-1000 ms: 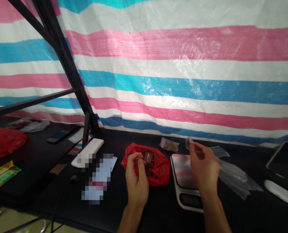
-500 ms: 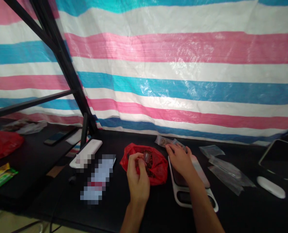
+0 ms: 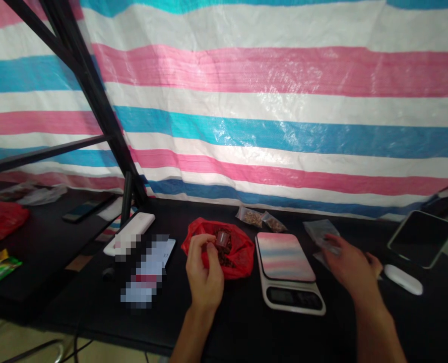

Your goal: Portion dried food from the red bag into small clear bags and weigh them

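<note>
Fingers of my left hand (image 3: 204, 269) are closed on a small clear plastic cup (image 3: 222, 239), which is over the mouth of a red plastic bag (image 3: 242, 252). Dark brown bits lie inside that bag. On the right, my right hand (image 3: 348, 264) is over thin clear plastic bags (image 3: 316, 229), slightly blurred. Its thumb and forefinger close around the plastic, and the hand covers most of the pile. Between the two hands stands a kitchen scale (image 3: 286, 257), its platform bare and its display dark.
Two small filled clear bags (image 3: 251, 217) lie behind the scale. A white power bank (image 3: 142, 224) and a phone (image 3: 163, 257) are at left. A dark-screened device (image 3: 422, 239) and a white oval case (image 3: 403, 280) are at right. A black metal post (image 3: 99, 111) rises at left.
My right hand has moved right, from above the scale to the clear bags, uncovering the scale. My left hand stays at the red bag with the cup. The view has shifted slightly.
</note>
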Demonstrator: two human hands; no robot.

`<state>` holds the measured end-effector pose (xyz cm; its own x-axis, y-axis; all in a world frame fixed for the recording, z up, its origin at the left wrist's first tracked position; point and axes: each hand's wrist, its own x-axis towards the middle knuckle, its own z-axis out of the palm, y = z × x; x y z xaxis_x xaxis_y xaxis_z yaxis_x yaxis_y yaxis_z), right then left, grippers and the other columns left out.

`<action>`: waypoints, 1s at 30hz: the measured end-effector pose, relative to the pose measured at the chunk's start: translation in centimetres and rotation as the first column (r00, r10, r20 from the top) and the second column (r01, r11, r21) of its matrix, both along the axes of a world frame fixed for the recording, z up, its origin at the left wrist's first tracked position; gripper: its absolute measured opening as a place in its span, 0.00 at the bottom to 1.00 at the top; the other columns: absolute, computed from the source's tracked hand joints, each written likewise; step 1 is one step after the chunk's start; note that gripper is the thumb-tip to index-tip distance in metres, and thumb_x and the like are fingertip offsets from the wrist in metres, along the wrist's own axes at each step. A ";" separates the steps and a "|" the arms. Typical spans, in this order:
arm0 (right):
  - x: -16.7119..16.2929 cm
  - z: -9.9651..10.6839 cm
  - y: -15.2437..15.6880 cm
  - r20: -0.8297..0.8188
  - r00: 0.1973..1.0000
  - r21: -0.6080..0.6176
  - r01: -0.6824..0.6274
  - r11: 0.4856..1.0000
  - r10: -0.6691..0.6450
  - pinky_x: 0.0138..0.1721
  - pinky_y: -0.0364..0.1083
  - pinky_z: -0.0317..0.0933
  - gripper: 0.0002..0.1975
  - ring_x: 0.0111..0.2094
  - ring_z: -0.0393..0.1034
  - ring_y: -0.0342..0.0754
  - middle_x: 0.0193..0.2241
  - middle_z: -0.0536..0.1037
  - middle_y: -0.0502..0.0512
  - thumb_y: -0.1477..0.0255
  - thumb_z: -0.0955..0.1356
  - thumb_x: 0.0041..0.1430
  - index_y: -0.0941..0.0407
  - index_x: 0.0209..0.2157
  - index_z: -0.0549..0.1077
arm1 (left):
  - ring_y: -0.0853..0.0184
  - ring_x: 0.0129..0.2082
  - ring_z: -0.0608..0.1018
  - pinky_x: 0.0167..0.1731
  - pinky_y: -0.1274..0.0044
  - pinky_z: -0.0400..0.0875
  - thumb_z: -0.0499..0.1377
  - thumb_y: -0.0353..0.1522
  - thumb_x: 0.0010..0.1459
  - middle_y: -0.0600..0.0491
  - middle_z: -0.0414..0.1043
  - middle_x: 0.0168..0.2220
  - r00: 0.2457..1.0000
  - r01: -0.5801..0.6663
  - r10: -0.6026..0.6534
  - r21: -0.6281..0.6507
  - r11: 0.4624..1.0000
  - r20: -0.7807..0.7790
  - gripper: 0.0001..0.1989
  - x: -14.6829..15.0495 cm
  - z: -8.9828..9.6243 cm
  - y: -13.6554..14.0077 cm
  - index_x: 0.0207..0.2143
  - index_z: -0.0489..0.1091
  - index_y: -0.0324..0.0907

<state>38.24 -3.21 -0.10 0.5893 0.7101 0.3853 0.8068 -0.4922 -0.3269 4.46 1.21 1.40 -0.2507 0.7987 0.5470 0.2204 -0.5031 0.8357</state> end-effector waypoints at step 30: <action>-21.8 2.6 5.1 -0.166 0.825 -0.039 -0.553 0.832 0.540 0.49 0.57 0.59 0.17 0.49 0.66 0.63 0.44 0.74 0.63 0.64 0.71 0.59 0.56 0.48 0.75 | 0.63 0.35 0.75 0.38 0.71 0.70 0.55 0.46 0.65 0.54 0.68 0.35 0.987 -0.159 0.156 -0.423 0.892 -0.041 0.15 -2.8 1.0 0.0 0.40 0.60 0.44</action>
